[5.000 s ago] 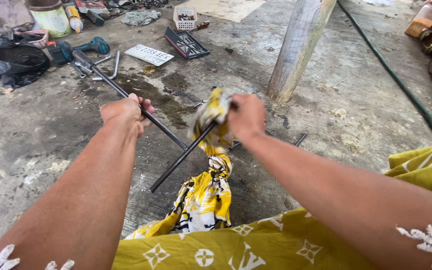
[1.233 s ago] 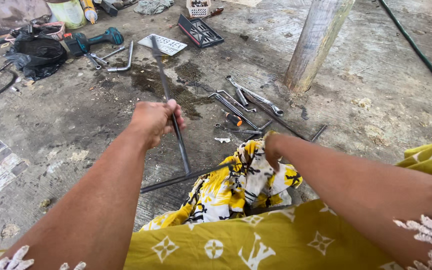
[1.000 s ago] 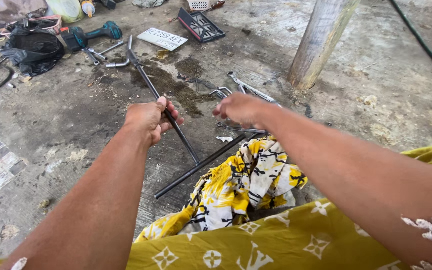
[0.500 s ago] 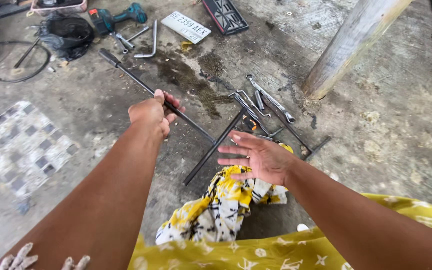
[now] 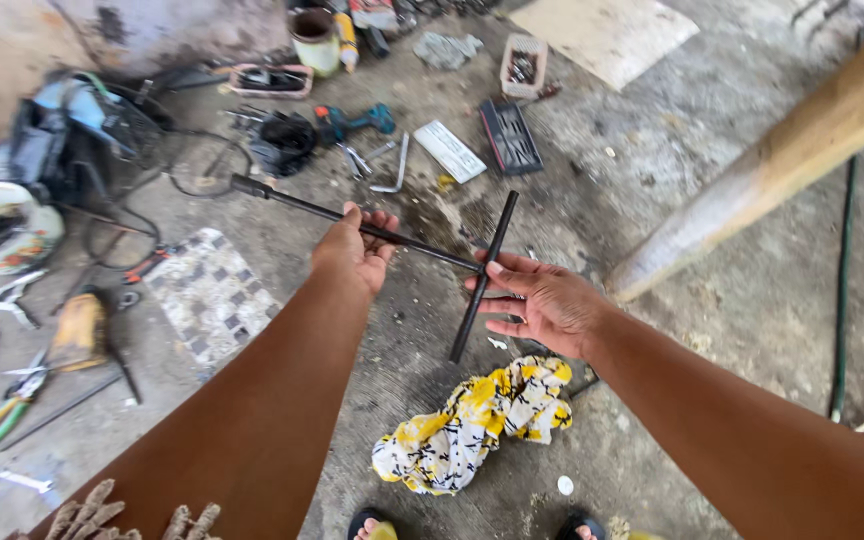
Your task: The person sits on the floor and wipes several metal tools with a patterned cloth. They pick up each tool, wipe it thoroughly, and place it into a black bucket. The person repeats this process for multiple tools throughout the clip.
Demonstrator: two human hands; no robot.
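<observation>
– What have you got in your hands, seen from the head camera?

– A black T-shaped wrench (image 5: 407, 240), held up above the concrete floor (image 5: 712, 330). My left hand (image 5: 354, 250) has its fingers curled around the long shaft, about midway along it. My right hand (image 5: 542, 300) is open, fingers spread flat; the fingertips lie against the crossbar just below where it meets the shaft, not wrapped around it

– And below them?

– A yellow, white and black patterned cloth (image 5: 477, 425) lies crumpled on the floor, under my right wrist and well apart from the wrench. My feet show at the bottom edge

– What else is around?

– Beyond the wrench lie a teal cordless drill (image 5: 352, 122), a white plate (image 5: 450, 151), a black frame (image 5: 510, 137) and a small basket (image 5: 523, 67). A checkered mat (image 5: 210, 296) is to the left, pliers (image 5: 7, 415) past it. A slanted wooden post (image 5: 782, 160) stands on the right, with a green hose (image 5: 842, 290) beside it
</observation>
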